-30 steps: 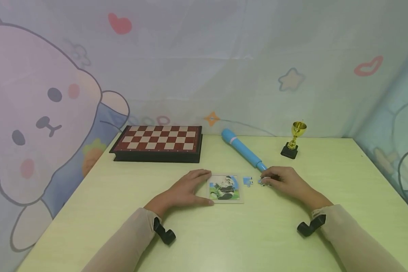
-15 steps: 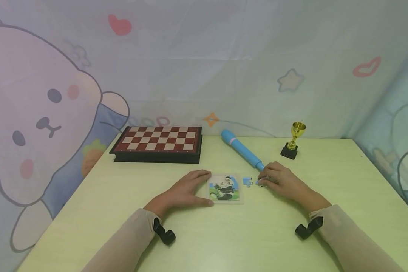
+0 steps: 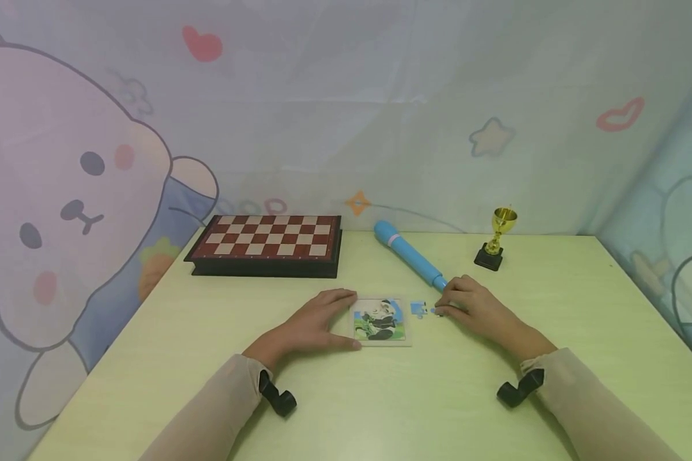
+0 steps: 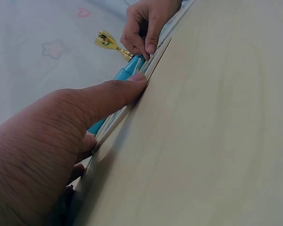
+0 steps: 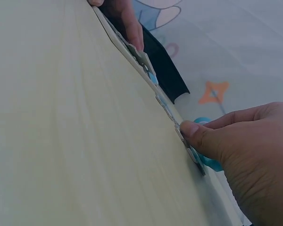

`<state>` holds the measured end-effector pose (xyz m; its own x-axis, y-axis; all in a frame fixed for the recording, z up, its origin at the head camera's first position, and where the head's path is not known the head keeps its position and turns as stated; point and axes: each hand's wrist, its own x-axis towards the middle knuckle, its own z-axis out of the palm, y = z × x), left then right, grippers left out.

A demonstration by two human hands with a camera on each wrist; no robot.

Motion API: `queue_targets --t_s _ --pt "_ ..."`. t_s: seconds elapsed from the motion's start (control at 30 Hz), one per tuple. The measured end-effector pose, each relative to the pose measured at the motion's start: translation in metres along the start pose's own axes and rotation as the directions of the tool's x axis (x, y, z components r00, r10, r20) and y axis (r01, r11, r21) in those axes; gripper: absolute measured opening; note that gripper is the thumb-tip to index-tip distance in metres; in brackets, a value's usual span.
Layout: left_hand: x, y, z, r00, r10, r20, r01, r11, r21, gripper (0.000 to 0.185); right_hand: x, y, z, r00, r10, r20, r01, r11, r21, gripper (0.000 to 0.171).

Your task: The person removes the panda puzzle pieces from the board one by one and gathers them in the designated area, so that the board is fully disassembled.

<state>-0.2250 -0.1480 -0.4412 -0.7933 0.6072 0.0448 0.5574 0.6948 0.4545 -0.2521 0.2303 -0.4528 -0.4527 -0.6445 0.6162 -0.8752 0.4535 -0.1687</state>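
Note:
A small panda jigsaw puzzle (image 3: 379, 320) in a pale square frame lies on the table in the head view. My left hand (image 3: 317, 325) holds the frame from its left side, thumb at the near edge and fingers at the far one. In the left wrist view the thumb (image 4: 125, 90) lies along the rim. A loose blue puzzle piece (image 3: 418, 308) sits just right of the frame. Beside it my right hand (image 3: 477, 307) pinches another puzzle piece (image 3: 437, 313), mostly covered by the fingers. The right wrist view shows that piece low at the table under my thumb (image 5: 193, 131).
A blue microphone-shaped stick (image 3: 411, 256) lies slanted behind the right hand, its thin end close to the fingers. A red-and-white chessboard box (image 3: 268, 246) stands at the back left. Farther right stands a gold trophy cup (image 3: 496, 238) on a black base, before a printed cloth backdrop.
My right hand has slid slightly left with its piece, closer to the loose blue piece, and its fingers cover more of it. My left hand and the frame stay put.

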Motion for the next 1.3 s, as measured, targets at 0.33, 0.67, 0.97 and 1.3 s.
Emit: queue_targets --t_s 0.33,0.67,0.97,1.3 --pt "-0.001 0.0007 -0.0005 1.0 0.007 -0.008 -0.007 1.0 -0.019 0.101 -0.001 0.0012 0.0026 0.999 0.032 0.006 -0.032 0.999 -0.012 0.016" --pt "0.0001 -0.0002 0.0005 1.0 0.003 -0.01 -0.003 1.0 -0.001 0.101 -0.0002 0.0017 0.0025 1.0 0.024 0.002 -0.024 0.999 -0.04 0.016" --pt "-0.0004 0.0004 0.0001 1.0 0.016 -0.019 -0.017 1.0 -0.011 0.1 -0.0007 -0.0006 0.0064 0.998 0.055 -0.016 -0.056 0.996 -0.073 0.013" --pt "0.0011 -0.0032 0.0015 1.0 0.005 -0.001 -0.005 1.0 0.003 0.101 0.0045 -0.0035 0.0087 0.997 0.036 -0.073 -0.04 0.997 -0.061 0.017"
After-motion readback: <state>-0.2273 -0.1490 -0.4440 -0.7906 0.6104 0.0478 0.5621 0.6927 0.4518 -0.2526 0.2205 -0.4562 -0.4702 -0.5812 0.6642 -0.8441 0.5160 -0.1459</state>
